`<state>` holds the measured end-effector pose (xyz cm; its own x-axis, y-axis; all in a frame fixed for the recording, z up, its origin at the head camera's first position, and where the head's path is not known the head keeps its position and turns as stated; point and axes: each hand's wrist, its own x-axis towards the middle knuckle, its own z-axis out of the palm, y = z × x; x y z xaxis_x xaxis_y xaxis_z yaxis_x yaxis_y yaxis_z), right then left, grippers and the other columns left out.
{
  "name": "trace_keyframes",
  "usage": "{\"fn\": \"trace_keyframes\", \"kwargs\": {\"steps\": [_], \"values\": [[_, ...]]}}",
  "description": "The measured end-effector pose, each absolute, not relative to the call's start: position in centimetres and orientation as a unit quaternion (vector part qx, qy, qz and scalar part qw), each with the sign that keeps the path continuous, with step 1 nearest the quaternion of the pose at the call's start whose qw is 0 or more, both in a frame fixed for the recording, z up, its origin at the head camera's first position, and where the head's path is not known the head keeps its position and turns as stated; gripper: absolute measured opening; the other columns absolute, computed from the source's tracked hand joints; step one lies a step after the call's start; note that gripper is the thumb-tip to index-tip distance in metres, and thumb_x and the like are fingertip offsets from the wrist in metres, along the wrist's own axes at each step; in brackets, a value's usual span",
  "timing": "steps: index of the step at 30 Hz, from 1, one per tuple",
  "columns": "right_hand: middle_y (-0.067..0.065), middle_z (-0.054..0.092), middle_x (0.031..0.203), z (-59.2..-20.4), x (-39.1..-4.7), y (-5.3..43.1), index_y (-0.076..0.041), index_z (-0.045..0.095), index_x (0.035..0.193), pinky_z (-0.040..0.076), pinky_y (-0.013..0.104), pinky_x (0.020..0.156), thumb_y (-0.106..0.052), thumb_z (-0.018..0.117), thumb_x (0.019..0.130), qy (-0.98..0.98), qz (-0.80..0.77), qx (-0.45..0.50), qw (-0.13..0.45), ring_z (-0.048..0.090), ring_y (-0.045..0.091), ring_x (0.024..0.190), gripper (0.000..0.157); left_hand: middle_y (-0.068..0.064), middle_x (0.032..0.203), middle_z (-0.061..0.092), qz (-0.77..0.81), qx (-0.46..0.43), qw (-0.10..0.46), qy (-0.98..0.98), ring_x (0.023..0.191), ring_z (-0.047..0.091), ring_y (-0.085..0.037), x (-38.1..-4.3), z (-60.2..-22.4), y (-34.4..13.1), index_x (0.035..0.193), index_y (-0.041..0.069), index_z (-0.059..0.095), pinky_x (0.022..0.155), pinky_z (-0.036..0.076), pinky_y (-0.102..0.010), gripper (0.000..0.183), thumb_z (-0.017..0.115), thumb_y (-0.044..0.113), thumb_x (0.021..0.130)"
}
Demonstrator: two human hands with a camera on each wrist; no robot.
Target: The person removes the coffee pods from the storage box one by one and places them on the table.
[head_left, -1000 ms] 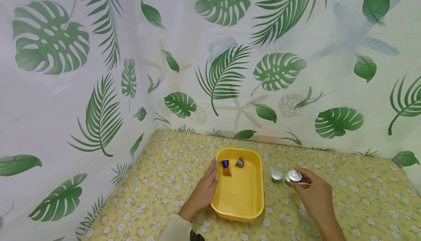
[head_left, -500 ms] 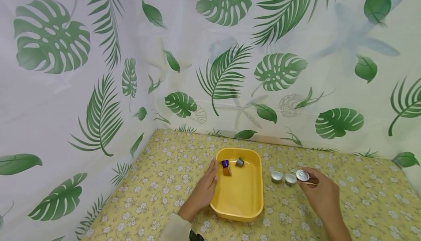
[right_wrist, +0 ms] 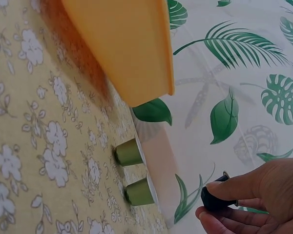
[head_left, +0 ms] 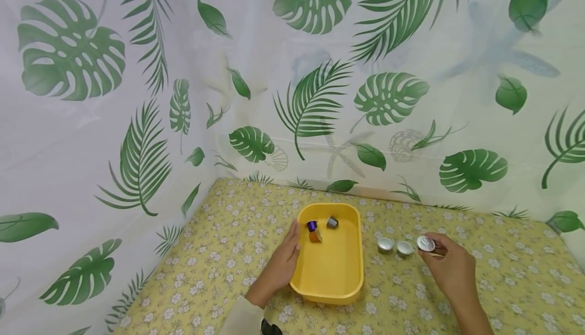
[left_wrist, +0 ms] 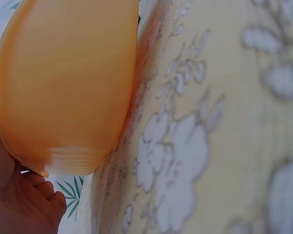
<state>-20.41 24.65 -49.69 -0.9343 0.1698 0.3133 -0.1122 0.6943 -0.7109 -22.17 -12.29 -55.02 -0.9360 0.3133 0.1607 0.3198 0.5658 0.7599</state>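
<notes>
My right hand (head_left: 454, 266) pinches a dark coffee capsule (right_wrist: 217, 197) between thumb and fingers, its silver lid facing up in the head view. To its left, two green coffee capsules, a nearer-to-hand one (head_left: 404, 247) and another (head_left: 385, 244), stand lid up on the cloth. My left hand (head_left: 280, 261) lies along the left side of a yellow tray (head_left: 326, 276), its extended fingers touching the outer wall near the rim. Inside the tray's far end lie a purple capsule (head_left: 312, 226), an orange capsule (head_left: 315, 236) and a grey capsule (head_left: 332, 222).
A yellow flowered cloth (head_left: 205, 254) covers the table. Behind and to the left, a white leaf-print curtain (head_left: 311, 182) meets the table's edges. The tray's wall (right_wrist: 127, 48) rises close beyond the green capsules in the right wrist view.
My right hand has moved right with the dark capsule, away from the two standing green ones, uncovering the nearer one. The tray and my left hand have shifted slightly left.
</notes>
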Motion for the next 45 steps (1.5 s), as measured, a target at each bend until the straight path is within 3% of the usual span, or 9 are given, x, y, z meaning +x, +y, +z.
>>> {"fn": "trace_keyframes", "kwargs": {"steps": [23,33,45], "values": [[0.032,0.070,0.103,-51.3,-21.8,26.4,0.011,0.066,0.118,0.061,0.049,0.065,0.001,0.082,0.082,-0.920,0.366,0.002,0.140,0.072,0.044,0.089,0.041,0.001,0.169,-0.004,-0.454,-0.180,0.008,-0.873,0.156,0.006,-0.025,-22.2,-55.1,-12.4,0.163,0.005,0.010,0.123,0.015,-0.052,0.054,0.029,0.012,0.113],[0.030,0.069,0.106,-52.0,-22.2,27.0,0.010,0.064,0.121,0.060,0.047,0.064,-0.004,0.080,0.085,-0.923,0.371,-0.008,0.100,0.071,0.044,0.092,0.042,0.001,0.169,-0.003,-0.455,-0.181,0.003,-0.872,0.156,0.006,-0.024,-22.0,-54.8,-12.1,0.163,0.005,0.012,0.123,0.015,-0.052,0.054,0.030,0.013,0.113],[0.029,0.070,0.103,-53.2,-22.6,27.3,0.011,0.065,0.119,0.059,0.048,0.065,-0.002,0.080,0.084,-0.925,0.363,-0.001,0.112,0.070,0.044,0.090,0.040,0.003,0.169,-0.004,-0.447,-0.181,0.006,-0.876,0.156,0.006,-0.025,-22.1,-55.0,-12.0,0.163,0.006,0.011,0.123,0.015,-0.052,0.054,0.030,0.013,0.113]]}}
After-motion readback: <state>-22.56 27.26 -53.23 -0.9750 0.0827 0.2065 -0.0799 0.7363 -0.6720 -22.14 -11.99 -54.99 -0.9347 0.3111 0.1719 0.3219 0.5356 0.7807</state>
